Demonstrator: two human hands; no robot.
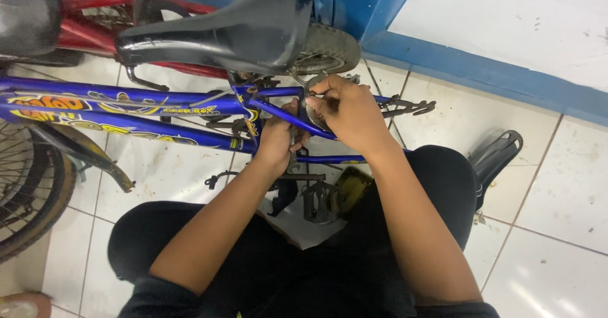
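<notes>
glossy blue metal frame (pixel 126 93), matt black saddle (pixel 240 33)

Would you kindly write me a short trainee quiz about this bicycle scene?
1. True or false: both hands are at the blue metal bicycle frame.
2. Which sits directly above the hands: A) black padded saddle, B) wire basket, C) bell?
3. What colour is the second bicycle frame behind?

Key: 1 true: the left hand and right hand work by the frame's rear tubes. 2 A. 3 red.

Bright even light, soft shadows, mild tile glare, sharp focus
</notes>
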